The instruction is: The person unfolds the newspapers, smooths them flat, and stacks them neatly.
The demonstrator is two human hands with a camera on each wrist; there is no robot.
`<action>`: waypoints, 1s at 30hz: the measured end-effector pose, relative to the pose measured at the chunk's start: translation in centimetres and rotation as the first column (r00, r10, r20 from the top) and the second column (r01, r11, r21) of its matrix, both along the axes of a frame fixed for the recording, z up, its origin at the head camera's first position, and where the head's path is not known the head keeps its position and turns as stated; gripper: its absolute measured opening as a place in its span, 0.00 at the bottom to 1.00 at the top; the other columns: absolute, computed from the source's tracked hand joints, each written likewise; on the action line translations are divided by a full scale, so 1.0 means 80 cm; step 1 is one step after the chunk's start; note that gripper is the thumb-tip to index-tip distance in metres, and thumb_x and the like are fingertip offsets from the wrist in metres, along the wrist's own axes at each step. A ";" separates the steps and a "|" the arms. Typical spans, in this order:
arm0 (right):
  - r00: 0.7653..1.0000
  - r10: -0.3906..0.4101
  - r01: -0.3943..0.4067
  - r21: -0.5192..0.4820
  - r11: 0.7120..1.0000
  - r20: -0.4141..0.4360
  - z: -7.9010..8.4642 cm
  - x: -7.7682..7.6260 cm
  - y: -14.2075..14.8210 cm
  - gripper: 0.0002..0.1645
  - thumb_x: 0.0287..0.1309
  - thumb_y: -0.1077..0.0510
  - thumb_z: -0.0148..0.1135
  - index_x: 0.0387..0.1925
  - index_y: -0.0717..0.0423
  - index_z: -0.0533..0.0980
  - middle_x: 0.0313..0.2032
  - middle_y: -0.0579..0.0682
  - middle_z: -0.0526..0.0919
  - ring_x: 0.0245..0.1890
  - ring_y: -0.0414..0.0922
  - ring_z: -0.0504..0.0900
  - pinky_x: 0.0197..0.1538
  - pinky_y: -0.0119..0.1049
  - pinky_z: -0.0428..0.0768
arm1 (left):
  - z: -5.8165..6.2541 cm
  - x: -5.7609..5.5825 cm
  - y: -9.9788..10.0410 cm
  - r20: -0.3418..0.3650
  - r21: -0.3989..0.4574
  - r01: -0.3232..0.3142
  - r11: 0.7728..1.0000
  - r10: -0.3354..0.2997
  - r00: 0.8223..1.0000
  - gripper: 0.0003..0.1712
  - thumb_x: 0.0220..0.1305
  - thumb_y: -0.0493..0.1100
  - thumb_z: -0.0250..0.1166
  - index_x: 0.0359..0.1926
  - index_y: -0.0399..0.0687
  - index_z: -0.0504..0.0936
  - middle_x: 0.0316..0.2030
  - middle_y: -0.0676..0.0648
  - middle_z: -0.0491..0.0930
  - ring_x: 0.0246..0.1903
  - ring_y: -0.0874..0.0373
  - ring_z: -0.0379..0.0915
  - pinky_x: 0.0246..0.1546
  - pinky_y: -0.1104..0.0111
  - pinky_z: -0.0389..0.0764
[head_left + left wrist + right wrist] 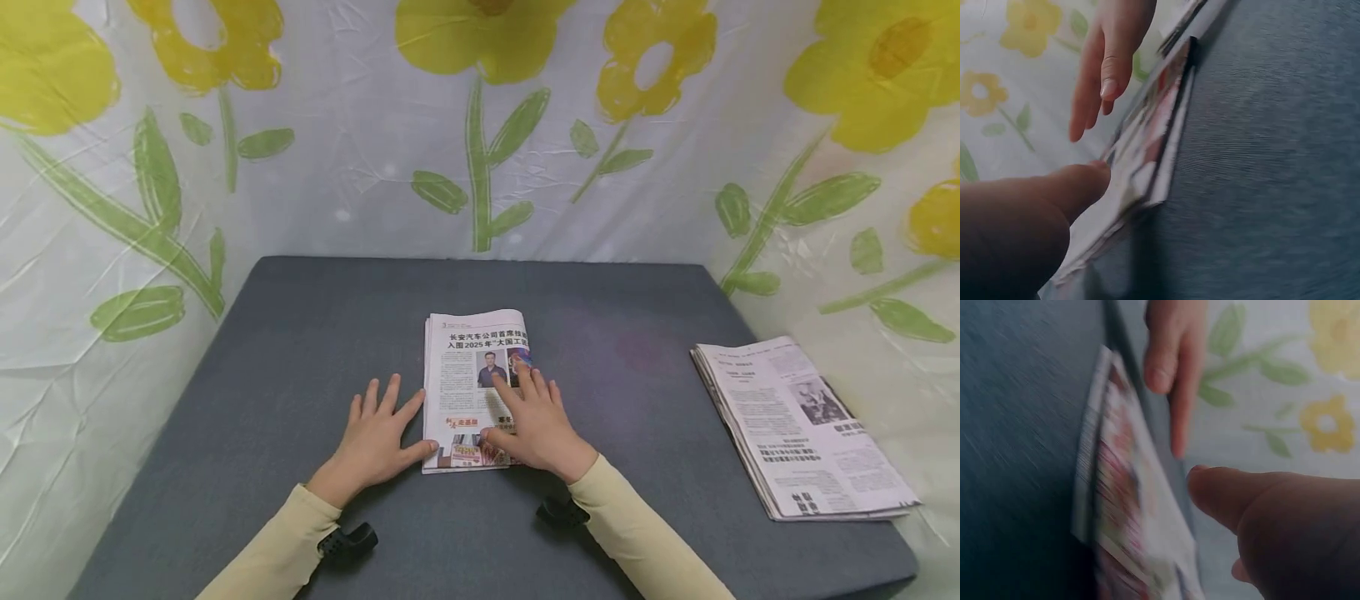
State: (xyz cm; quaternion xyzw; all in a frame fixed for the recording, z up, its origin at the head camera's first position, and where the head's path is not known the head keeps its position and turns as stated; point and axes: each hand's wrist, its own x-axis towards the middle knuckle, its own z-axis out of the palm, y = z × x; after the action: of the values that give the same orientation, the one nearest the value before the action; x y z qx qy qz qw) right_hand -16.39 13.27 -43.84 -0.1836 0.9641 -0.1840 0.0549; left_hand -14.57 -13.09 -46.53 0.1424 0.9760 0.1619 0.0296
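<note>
A folded newspaper (465, 367) with a colour front page lies in the middle of the grey table (300, 333). My right hand (528, 421) lies flat on its right half with straight fingers pressing the paper. My left hand (377, 433) rests flat on the table just left of it, the thumb touching the paper's lower left edge. In the left wrist view my left thumb (1079, 187) meets the folded newspaper's edge (1154, 144), and my right hand (1107, 62) shows beyond. The right wrist view is blurred: the newspaper (1122, 494) and my left hand (1169, 369) show.
A second stack of newspapers (795, 425) lies at the table's right edge, partly overhanging. A cloth backdrop (480, 125) printed with yellow flowers and green leaves closes in the back and both sides. Bare grey surface lies to the left and behind the folded paper.
</note>
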 end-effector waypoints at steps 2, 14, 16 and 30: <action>0.999 0.035 -0.035 -0.004 0.999 -0.003 -0.007 0.004 -0.009 0.50 0.62 0.37 0.66 0.78 0.51 0.61 0.79 0.69 0.50 0.78 0.71 0.49 0.75 0.72 0.49 | -0.007 0.001 -0.001 0.002 0.005 0.016 1.000 -0.016 1.000 0.47 0.63 0.67 0.67 0.75 0.48 0.67 0.77 0.27 0.53 0.76 0.21 0.43 0.70 0.28 0.50; 0.992 0.121 -0.121 -0.005 0.993 0.037 -0.035 0.015 -0.049 0.46 0.64 0.32 0.61 0.77 0.45 0.63 0.78 0.67 0.55 0.78 0.72 0.52 0.73 0.73 0.54 | -0.029 0.004 -0.003 0.046 0.064 0.032 0.997 -0.035 0.998 0.47 0.63 0.68 0.66 0.75 0.50 0.68 0.78 0.28 0.53 0.76 0.21 0.41 0.70 0.27 0.48; 0.991 0.125 -0.125 -0.001 0.992 0.039 -0.038 0.016 -0.051 0.46 0.64 0.31 0.60 0.77 0.45 0.63 0.78 0.67 0.55 0.78 0.72 0.52 0.73 0.73 0.54 | -0.030 0.005 -0.003 0.047 0.064 0.030 0.998 -0.033 0.998 0.46 0.64 0.68 0.64 0.75 0.50 0.68 0.78 0.28 0.53 0.76 0.21 0.41 0.71 0.27 0.48; 0.991 0.135 -0.135 0.051 0.990 0.005 -0.041 0.016 -0.054 0.48 0.63 0.29 0.60 0.77 0.46 0.64 0.78 0.67 0.55 0.78 0.71 0.50 0.73 0.74 0.53 | -0.027 0.003 -0.002 0.016 0.079 0.034 0.996 -0.035 0.999 0.34 0.75 0.59 0.56 0.75 0.50 0.68 0.77 0.29 0.54 0.77 0.22 0.40 0.71 0.27 0.47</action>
State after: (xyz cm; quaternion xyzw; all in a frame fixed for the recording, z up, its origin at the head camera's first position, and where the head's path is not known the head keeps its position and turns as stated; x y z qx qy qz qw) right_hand -15.07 8.92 -47.15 -0.2467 0.9538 -0.1554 0.0728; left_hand -14.33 -13.23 -48.69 0.1590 0.9660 0.2007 0.0352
